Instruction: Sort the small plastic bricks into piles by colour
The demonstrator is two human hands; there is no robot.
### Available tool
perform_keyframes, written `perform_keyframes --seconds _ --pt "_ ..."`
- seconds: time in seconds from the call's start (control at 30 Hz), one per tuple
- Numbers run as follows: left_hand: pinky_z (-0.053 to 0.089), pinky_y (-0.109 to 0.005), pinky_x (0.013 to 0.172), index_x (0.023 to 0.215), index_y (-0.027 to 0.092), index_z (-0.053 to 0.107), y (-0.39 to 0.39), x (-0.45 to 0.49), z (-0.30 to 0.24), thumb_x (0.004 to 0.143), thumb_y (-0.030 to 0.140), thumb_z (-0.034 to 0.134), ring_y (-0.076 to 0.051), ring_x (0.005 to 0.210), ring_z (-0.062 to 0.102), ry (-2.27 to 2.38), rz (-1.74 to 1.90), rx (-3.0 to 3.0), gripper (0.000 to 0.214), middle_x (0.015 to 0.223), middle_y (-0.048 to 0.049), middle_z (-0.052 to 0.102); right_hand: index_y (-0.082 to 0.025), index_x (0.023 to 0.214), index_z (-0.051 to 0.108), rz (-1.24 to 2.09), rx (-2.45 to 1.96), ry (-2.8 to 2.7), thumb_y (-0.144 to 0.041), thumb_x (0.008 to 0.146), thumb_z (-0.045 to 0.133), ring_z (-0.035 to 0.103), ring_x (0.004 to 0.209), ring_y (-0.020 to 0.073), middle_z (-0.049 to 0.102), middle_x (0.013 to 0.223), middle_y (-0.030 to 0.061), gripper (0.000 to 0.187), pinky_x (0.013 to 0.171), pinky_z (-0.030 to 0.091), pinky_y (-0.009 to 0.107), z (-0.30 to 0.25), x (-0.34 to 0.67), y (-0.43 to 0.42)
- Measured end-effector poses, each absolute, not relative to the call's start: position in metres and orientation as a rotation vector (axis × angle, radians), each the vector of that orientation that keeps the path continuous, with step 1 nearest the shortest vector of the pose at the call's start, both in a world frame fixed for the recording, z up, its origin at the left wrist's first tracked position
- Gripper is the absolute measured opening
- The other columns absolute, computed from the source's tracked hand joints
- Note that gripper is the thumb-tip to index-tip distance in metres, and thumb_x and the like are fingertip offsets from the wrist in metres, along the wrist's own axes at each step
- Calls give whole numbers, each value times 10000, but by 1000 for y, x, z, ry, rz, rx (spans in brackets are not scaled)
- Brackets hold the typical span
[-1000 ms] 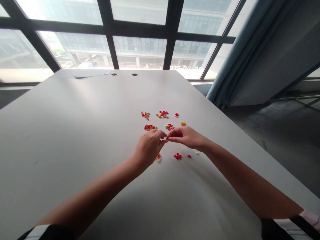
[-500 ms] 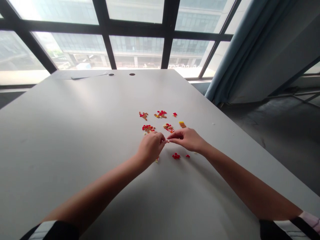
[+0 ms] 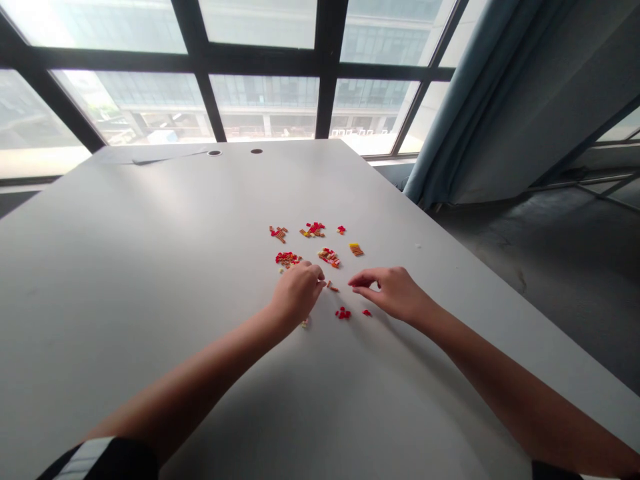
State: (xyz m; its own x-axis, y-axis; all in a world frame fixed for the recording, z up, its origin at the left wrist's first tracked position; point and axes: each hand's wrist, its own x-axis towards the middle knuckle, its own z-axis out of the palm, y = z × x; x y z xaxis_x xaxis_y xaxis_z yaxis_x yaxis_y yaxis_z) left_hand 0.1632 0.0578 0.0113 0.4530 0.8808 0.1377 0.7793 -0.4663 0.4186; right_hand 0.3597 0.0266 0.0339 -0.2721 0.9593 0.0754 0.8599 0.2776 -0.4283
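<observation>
My left hand [image 3: 299,291] is closed in a pinch above the table [image 3: 200,373]; whatever its fingertips hold is too small to make out. To the right, my right hand [image 3: 393,291] has thumb and forefinger brought together at the tips, and I cannot make out anything between them. In the gap between the hands lie small orange-brown pieces [image 3: 333,288]. Nearer to me are a red cluster of little blocks [image 3: 343,313] and a small red piece [image 3: 367,313]. Some pale pieces [image 3: 305,323] show partly from under my left hand.
Beyond the hands lie a red-and-brown pile [image 3: 288,259], a mixed pile [image 3: 329,257] and a yellow-and-brown striped block [image 3: 356,249]. Farther back are more small groups, one of them red and yellow [image 3: 313,230]. A blue curtain [image 3: 450,133] hangs past the table's right edge.
My hands have come apart: the right has drawn away to the right. The orange-brown pieces between them now show on the table. The whole view has shifted slightly.
</observation>
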Motion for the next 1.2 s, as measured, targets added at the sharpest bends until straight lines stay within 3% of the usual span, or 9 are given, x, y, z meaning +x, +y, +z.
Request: perform_keyframes --seconds 0.1,0.17,0.27,0.37,0.5,0.6,0.97,1.2 --pt "512 -307 695 835 157 681 53 140 14 778 218 669 -169 702 618 1392 483 2400 84 822 -58 638 -230 869 719 476 -1548 -2279 -182 785 640 675 736 146 741 821 -11 125 713 501 252 32 357 23" --pt "530 -314 690 915 183 676 44 124 14 709 294 741 -166 727 626 1287 510 2379 242 912 -60 623 -215 868 715 469 -1479 -2297 -178 798 627 672 750 156 736 836 12 118 722 503 267 29 353 20" --pt "511 -410 858 1114 242 625 24 108 10 682 380 764 -250 1008 588 1174 596 2468 474 1120 -100 596 -207 863 707 420 -1369 -2295 -163 817 604 662 812 180 729 864 38 121 770 499 303 23 342 13" --pt "455 -463 967 1207 273 581 12 104 1 786 333 683 -280 1192 498 1011 623 2596 437 1283 -99 562 -200 872 698 347 -1250 -2307 -165 841 585 644 834 191 717 855 50 122 799 488 323 17 332 2" --pt "492 -382 940 1066 242 674 17 106 -12 886 242 558 -218 1110 582 842 732 2574 214 1156 -70 667 -186 880 688 273 -1192 -2296 -162 853 576 633 820 191 705 840 59 118 791 482 322 14 328 -5" --pt "513 -350 914 949 215 715 27 106 -19 885 217 557 -201 1031 629 818 862 2507 170 1026 -63 720 -194 881 683 244 -1213 -2266 -141 840 587 629 822 187 705 846 53 117 789 481 319 13 332 -4" --pt "545 -344 877 918 200 734 50 107 -22 853 223 609 -201 958 675 877 1018 2404 143 944 -64 742 -191 858 682 207 -1180 -2198 -133 831 601 640 799 175 708 821 44 104 766 493 304 8 337 1" --pt "524 -313 929 993 243 723 40 80 4 838 240 627 -182 1003 666 897 986 2339 182 1072 -43 709 -177 868 703 302 -1168 -2268 -122 822 613 644 797 170 717 830 44 115 754 487 289 15 324 20"
